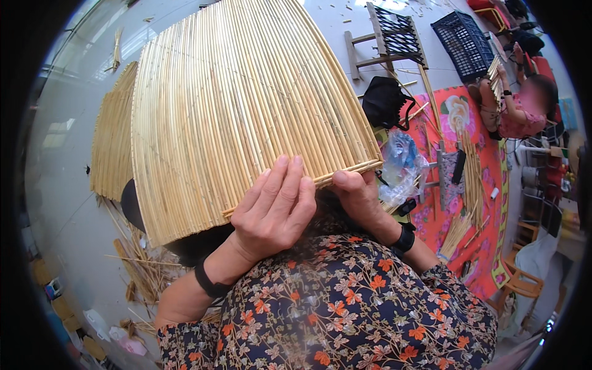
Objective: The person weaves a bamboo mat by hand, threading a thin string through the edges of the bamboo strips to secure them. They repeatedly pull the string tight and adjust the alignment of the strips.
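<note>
A large mat (234,92) of pale, straight reed stalks, bound by thin cross lines of stitching, slopes away in front of me. Along its near edge, a pair of thin stalks (345,169) lies crosswise. My left hand (274,206) rests flat over this edge, fingers stretched out and pointing away; its underside is hidden. My right hand (359,200) pinches the crosswise stalks and mat edge near the right corner, thumb on top and the other fingers mostly hidden below. Both wrists wear dark bands.
A second reed mat (111,132) stands at left, above loose stalks (139,265) on the floor. At right are a wooden folding stool (385,37), black bag (385,102), dark crate (459,43) and red floral sheet (487,203). Another person (521,114) sits there holding stalks.
</note>
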Demonstrator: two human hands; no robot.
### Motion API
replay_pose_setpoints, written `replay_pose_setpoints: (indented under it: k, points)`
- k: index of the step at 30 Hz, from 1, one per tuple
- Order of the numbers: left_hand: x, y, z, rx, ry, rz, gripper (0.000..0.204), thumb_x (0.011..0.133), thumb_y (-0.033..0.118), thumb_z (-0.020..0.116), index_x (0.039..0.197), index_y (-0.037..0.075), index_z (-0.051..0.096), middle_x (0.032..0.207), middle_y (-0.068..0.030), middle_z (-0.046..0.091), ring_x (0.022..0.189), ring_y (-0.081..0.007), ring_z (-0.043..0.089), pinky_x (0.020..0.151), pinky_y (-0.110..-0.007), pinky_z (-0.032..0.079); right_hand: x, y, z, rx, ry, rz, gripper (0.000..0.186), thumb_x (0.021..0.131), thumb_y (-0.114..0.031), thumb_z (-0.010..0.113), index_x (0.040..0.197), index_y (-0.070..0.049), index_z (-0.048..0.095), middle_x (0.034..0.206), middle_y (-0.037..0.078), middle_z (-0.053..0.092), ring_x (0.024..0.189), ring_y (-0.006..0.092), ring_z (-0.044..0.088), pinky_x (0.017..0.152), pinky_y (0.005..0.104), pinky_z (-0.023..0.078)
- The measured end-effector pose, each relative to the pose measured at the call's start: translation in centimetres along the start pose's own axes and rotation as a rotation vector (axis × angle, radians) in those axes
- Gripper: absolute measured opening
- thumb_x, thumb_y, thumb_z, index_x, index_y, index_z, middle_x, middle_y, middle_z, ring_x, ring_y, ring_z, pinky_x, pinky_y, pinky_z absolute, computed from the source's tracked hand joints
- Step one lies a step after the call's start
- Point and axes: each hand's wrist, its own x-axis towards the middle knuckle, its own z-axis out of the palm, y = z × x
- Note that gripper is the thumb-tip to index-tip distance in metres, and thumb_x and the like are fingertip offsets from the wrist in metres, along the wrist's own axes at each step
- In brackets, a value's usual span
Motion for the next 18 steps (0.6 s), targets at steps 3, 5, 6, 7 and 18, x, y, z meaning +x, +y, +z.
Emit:
replay_pose_setpoints:
  k: [3, 5, 6, 7, 18]
  points:
    - [0.1, 0.1, 0.0, -0.002, -0.002, -0.003, 0.014, 0.101, 0.012, 0.07, 0.109, 0.005, 0.078, 0.124, -0.0198, 0.081, 0.12, -0.0338, 0.079, 0.097, -0.041, 0.063, -0.1, -0.2, 0.2, 0.06, 0.016, 0.058, 0.053, 0.101, -0.018, 0.069, 0.148, 0.002, 0.057, 0.136, 0.01, 0.07, 0.117, 0.0176, 0.069, 0.1, 0.036, 0.058]
    - [0.1, 0.1, -0.1, 0.001, -0.006, -0.004, 0.014, 0.101, 0.012, 0.07, 0.109, 0.005, 0.078, 0.124, -0.0197, 0.081, 0.12, -0.0338, 0.078, 0.097, -0.041, 0.063, 0.0, 0.1, -0.2, 0.1, -0.034, 0.077, 0.048, 0.1, -0.02, 0.07, 0.142, 0.001, 0.061, 0.127, 0.01, 0.073, 0.108, 0.0164, 0.071, 0.092, 0.0349, 0.06]
    - [0.1, 0.0, 0.0, -0.001, -0.004, -0.001, 0.014, 0.1, 0.012, 0.07, 0.109, 0.005, 0.078, 0.124, -0.0195, 0.081, 0.12, -0.0337, 0.078, 0.096, -0.041, 0.063, 0.4, 0.3, -0.9, 0.109, -0.098, 0.07, 0.046, 0.1, -0.021, 0.071, 0.139, 0.001, 0.064, 0.122, 0.009, 0.075, 0.103, 0.0161, 0.072, 0.088, 0.0343, 0.061]
    - [0.1, -0.2, 0.0, -0.003, -0.001, 0.002, 0.014, 0.1, 0.012, 0.071, 0.109, 0.004, 0.078, 0.124, -0.0194, 0.081, 0.12, -0.0337, 0.078, 0.096, -0.041, 0.064, 0.4, 0.2, -1.5, 0.088, -0.132, 0.057, 0.045, 0.099, -0.023, 0.071, 0.137, 0.001, 0.065, 0.118, 0.01, 0.076, 0.099, 0.0165, 0.073, 0.086, 0.0341, 0.061]
    - [0.9, -0.4, -1.3, -0.073, 0.086, -0.027, 0.014, 0.097, 0.006, 0.073, 0.11, 0.003, 0.078, 0.118, -0.0195, 0.082, 0.116, -0.034, 0.08, 0.091, -0.039, 0.066, 0.2, -13.8, -1.7, -1.13, -0.101, -0.69, 0.019, 0.099, -0.007, 0.073, 0.117, -0.001, 0.074, 0.104, 0.009, 0.072, 0.094, 0.0219, 0.07, 0.084, 0.0353, 0.056]
